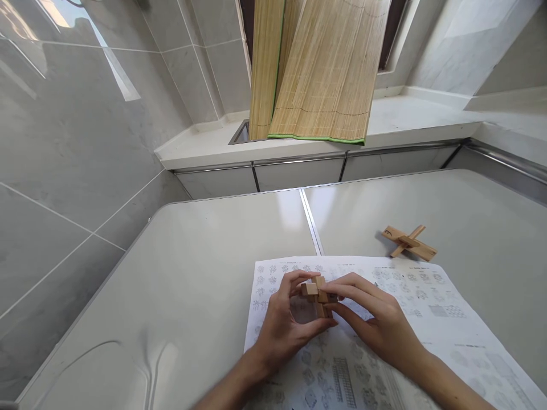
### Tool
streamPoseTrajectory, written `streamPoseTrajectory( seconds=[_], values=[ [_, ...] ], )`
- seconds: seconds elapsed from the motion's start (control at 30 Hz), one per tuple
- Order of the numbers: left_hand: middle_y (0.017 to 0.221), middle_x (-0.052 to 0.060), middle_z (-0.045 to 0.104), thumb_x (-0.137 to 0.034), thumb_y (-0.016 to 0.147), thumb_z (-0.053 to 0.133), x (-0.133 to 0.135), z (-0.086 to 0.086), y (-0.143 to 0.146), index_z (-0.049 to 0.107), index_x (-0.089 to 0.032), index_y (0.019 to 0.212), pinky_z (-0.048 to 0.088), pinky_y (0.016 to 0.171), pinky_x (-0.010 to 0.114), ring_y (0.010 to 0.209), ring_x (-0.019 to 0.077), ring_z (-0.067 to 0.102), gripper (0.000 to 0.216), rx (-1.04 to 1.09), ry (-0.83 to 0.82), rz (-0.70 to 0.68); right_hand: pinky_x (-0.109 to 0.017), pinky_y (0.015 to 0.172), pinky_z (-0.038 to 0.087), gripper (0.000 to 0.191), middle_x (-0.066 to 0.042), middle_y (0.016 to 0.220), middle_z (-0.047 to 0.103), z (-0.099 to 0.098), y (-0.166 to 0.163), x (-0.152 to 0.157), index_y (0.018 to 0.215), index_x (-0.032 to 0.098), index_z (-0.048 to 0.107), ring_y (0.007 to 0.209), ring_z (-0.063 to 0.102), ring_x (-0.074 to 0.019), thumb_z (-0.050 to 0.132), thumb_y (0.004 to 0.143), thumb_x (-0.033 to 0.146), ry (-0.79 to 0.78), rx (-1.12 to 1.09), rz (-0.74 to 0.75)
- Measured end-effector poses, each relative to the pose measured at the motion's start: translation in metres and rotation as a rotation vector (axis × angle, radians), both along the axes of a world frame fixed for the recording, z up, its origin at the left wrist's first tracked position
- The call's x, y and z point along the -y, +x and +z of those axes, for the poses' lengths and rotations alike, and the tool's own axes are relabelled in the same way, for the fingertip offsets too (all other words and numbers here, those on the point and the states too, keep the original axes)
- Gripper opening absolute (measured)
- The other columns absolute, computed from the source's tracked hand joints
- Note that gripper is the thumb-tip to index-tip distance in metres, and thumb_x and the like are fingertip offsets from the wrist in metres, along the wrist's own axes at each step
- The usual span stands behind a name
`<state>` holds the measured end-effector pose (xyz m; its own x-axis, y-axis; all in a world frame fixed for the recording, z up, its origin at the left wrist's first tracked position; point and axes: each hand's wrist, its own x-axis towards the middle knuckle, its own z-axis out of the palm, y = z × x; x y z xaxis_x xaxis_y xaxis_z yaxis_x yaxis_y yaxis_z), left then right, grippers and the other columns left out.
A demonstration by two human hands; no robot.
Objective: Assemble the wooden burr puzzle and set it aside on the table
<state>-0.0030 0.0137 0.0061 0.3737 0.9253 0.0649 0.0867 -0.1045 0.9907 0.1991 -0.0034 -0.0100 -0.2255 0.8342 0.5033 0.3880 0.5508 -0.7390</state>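
Wooden puzzle [318,295] half hidden between both hands [329,322].

A small burr puzzle [318,293] of pale, crossed wooden bars, partly assembled, is pinched between the left hand [280,324] and right hand [376,319], held just above a printed sheet [427,319] at the near middle of the table.

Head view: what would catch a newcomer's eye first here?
Both hands meet low in the middle of the view: the left hand and right hand together grip a small wooden block puzzle over a printed instruction sheet on the grey table. To the right, beyond the sheet, lies a second wooden cross piece. At the back, a bamboo mat hangs over the counter.
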Motion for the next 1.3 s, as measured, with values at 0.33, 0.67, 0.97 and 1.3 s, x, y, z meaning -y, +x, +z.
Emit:
streamPoseTrajectory(
  seconds=[0.33,0.67,0.97,1.3],
  values=[
    [0.132,0.007,0.067,-0.025,0.073,0.093,-0.002,0.001,-0.003,0.053,-0.028,0.124,0.054,0.104,0.043,0.121,0.0281,0.068,0.064,0.113,-0.077,0.050,-0.043,0.096,0.058,0.028,-0.011,0.130,0.064,-0.010,-0.002,-0.004,0.134,0.029,0.057,0.120,0.063,-0.0279,0.048,0.108,0.035,-0.218,0.082,-0.065],
    [0.130,0.007,0.069,-0.021,0.072,0.093,0.001,0.003,-0.005,0.056,-0.029,0.124,0.052,0.108,0.046,0.123,0.0289,0.067,0.065,0.126,-0.067,-0.031,-0.031,0.068,0.053,0.029,-0.005,0.093,0.068,-0.006,-0.001,-0.002,0.099,0.025,0.060,0.079,0.065,-0.0205,0.040,0.111,0.042,-0.344,0.029,0.016],
    [0.147,0.009,0.059,-0.023,0.075,0.091,0.003,-0.002,-0.005,0.053,-0.032,0.136,0.046,0.115,0.048,0.129,0.0286,0.063,0.073,0.065,-0.077,-0.017,-0.029,0.063,0.046,0.038,0.000,0.077,0.061,-0.006,-0.007,-0.002,0.088,0.024,0.056,0.067,0.056,-0.0176,0.036,0.111,0.046,-0.383,-0.010,0.000],
    [0.137,0.008,0.065,-0.024,0.077,0.090,0.005,-0.003,-0.006,0.054,-0.030,0.134,0.048,0.114,0.048,0.129,0.0300,0.062,0.067,-0.074,0.129,-0.029,-0.030,0.059,0.035,0.049,0.003,0.064,0.047,-0.011,-0.003,-0.003,0.074,0.024,0.043,0.060,0.045,-0.0173,0.033,0.108,0.059,-0.544,-0.028,0.009]
  ],
)
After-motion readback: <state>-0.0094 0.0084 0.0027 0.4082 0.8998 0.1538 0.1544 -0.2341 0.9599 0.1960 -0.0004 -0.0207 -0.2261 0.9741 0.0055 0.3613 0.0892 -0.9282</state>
